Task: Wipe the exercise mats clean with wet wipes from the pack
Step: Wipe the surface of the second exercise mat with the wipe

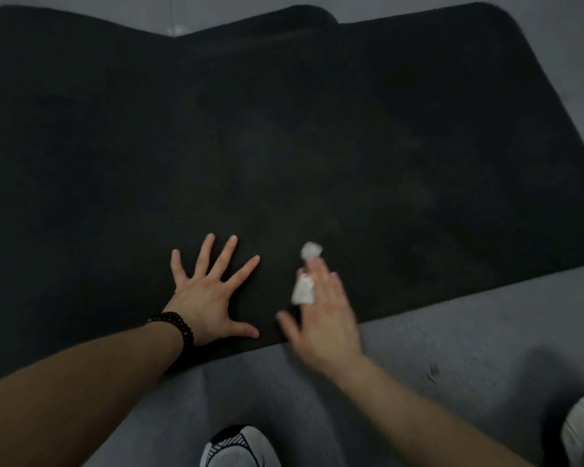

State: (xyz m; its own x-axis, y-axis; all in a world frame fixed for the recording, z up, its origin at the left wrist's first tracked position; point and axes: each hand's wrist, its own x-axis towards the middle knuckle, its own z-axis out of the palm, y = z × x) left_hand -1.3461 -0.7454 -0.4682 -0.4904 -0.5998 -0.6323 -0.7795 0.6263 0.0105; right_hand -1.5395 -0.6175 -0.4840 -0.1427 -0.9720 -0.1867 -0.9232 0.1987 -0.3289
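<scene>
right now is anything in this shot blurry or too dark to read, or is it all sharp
Head view: the right hand and the white wipe under its fingers are smeared by motion blur; the left hand, spread flat on the black mat, is sharp. Lighting is dim, so the mat shows little texture, and wide-angle distortion bends its edges.

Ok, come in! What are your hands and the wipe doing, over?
Left hand flat on mat. Right hand blurred, wipe threaded through its fingers. Nothing in the way.
</scene>
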